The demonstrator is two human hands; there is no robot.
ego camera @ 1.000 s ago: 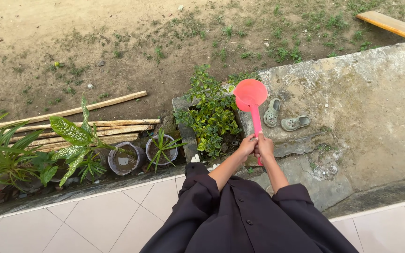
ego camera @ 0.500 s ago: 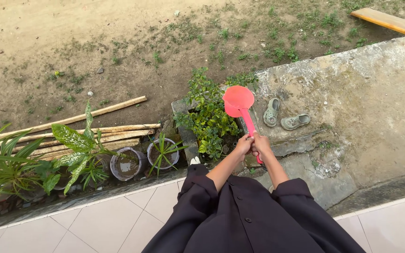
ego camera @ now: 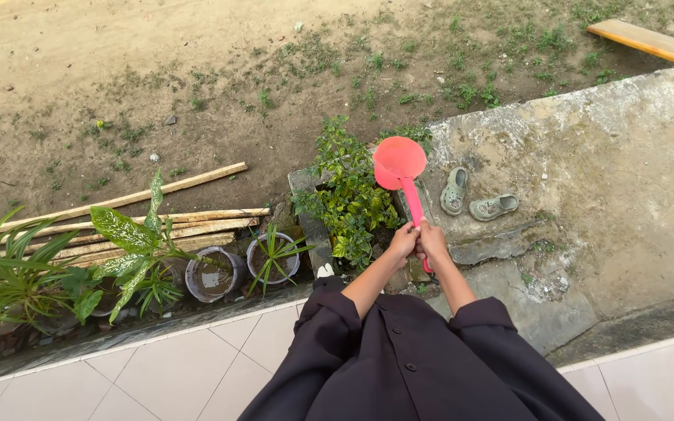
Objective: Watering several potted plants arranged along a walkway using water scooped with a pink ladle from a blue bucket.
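While both hands grip the handle just as they did 0.5 s ago, the dipper [ego camera: 399,162] sits slightly left of its place 1 s ago, its cup now over the right edge of the shrub [ego camera: 350,195] instead of the slab beside it. The left hand [ego camera: 403,240] and right hand [ego camera: 433,239] are clenched around the lower handle, side by side and touching, at centre frame.

The dipper is coral pink plastic: a round cup with its open mouth turned up toward the camera, and a straight, flat handle running down and to the right into the hands. Whether the cup holds water cannot be told. It is in the middle of the frame, a little above the hands.

Right of the cup, 2 grey-green sandals [ego camera: 477,199] lie on the concrete slab [ego camera: 602,148], close to the handle but apart from it. The slab fills the right side, with a cracked, stepped lower edge. A wooden plank [ego camera: 653,43] lies at upper right. Left of the shrub, 2 round pots [ego camera: 243,269] stand next to each other below a bundle of bamboo poles [ego camera: 118,222], and leafy plants [ego camera: 56,269] crowd the lower left. Bare dirt with sparse grass spreads open across the top. White floor tiles [ego camera: 157,366] run along the bottom, ending at a dark kerb just under the pots, and dark sleeves [ego camera: 415,366] fill the bottom centre.
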